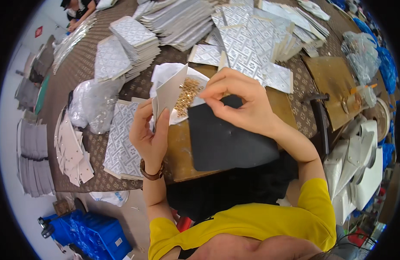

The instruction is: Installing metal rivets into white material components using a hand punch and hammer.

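Left grip point(149, 132) beside silvery panels point(120, 141)

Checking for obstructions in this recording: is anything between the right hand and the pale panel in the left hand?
Nothing visible blocks the right hand from the pale panel in the left hand. Small gold-coloured pieces show in the gap, but appear to lie below it.

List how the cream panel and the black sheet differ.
Colour: the cream panel is pale, the black sheet dark.
Pose: the panel is held up at a slant in the left hand, while the sheet lies flat over the brown board.
Both look thin, with plain, unpatterned visible faces.
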Demonstrator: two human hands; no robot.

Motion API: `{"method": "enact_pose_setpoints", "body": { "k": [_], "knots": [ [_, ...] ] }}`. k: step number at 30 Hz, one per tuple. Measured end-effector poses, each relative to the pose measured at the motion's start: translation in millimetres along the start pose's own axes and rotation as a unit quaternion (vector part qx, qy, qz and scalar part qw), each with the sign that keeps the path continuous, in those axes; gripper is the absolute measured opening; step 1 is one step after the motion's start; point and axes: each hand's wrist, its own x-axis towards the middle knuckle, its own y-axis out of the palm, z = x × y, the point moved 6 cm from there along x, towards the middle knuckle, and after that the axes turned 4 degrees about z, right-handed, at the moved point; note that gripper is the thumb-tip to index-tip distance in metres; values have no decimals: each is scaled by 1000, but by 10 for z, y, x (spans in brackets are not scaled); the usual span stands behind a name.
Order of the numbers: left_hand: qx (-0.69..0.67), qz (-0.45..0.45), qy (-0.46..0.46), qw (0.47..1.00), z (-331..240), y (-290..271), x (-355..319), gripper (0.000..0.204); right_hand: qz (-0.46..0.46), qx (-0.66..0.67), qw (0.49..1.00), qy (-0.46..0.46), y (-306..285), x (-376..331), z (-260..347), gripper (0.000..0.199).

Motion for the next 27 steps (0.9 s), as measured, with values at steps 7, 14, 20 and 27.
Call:
{"method": "enact_pose_setpoints", "body": {
  "k": [7,14,20,27],
  "knots": [
    [-134,-84,16,987,-34,-177,-16,25,17,-21,993,-111,500,376,265,23],
    [-177,-75,-14,981,8,-159,25,26,-22,-71,986,-147,607,411,257,23],
    [-182,-64,-6,981,-8,-111,42,25,-34,-21,995,-87,558,419,156,22],
    [-149,-56,2,987,-15,-94,32,23,-33,-34,991,-125,523,410,191,20]
  ]
}}
